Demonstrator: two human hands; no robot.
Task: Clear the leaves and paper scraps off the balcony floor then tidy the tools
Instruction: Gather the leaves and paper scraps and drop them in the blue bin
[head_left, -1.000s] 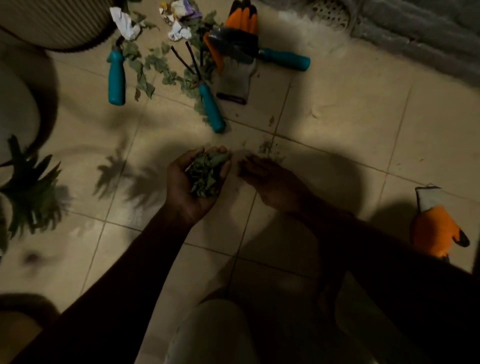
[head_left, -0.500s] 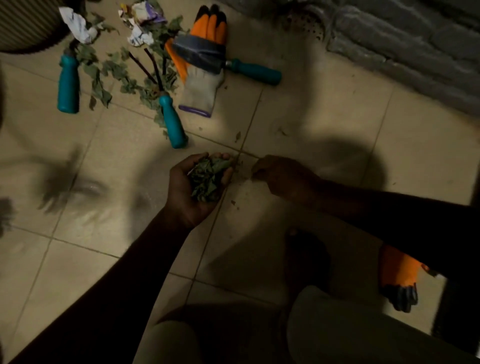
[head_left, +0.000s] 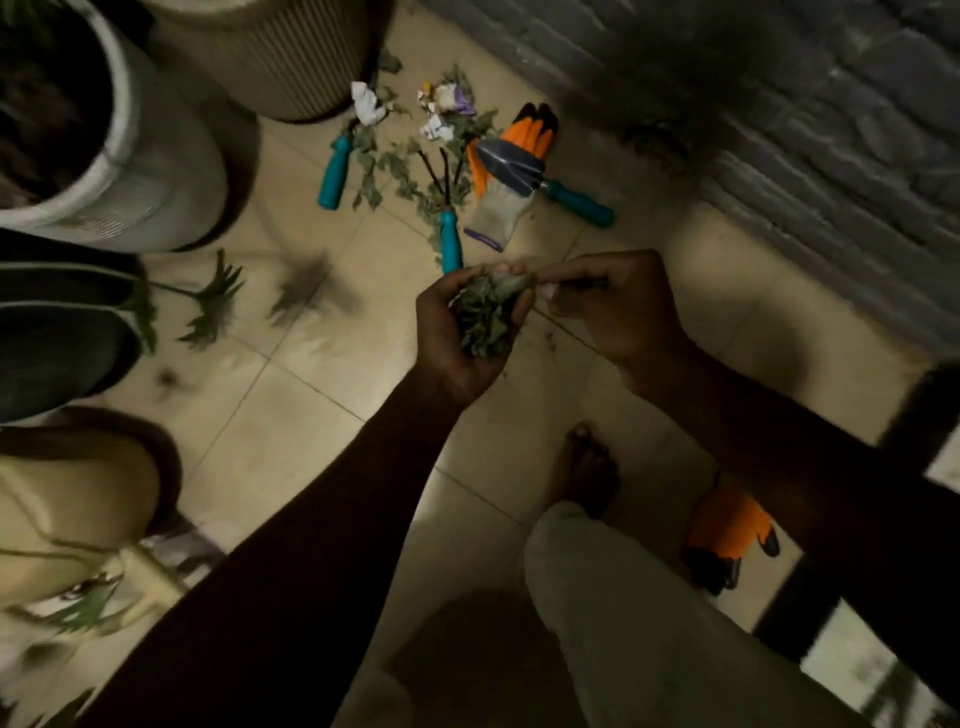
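A: Pots?

B: Three, upper left. The pale pot (head_left: 156, 171) has dark fill inside, too dim to say more. The ribbed pot (head_left: 280, 57) is behind it, contents out of view. The dark pot (head_left: 62, 332) is at the left edge with green fronds over its rim.

A: Leaves?

B: The leaf wad (head_left: 485, 312) is dry, curled and grey-green. The left hand (head_left: 462, 332) is cupped palm-up, gripping it. The right hand (head_left: 618, 306) has its fingers curled and pinches the wad's top edge.

A: Floor?

B: Loose leaves (head_left: 395, 171) and paper scraps (head_left: 366, 104) lie on the tile floor (head_left: 291, 415) by the ribbed pot, mixed with two teal-handled tools (head_left: 332, 174). The trowel (head_left: 511, 163) lies on an orange glove (head_left: 496, 208). The second glove (head_left: 727, 530) is under the right forearm.
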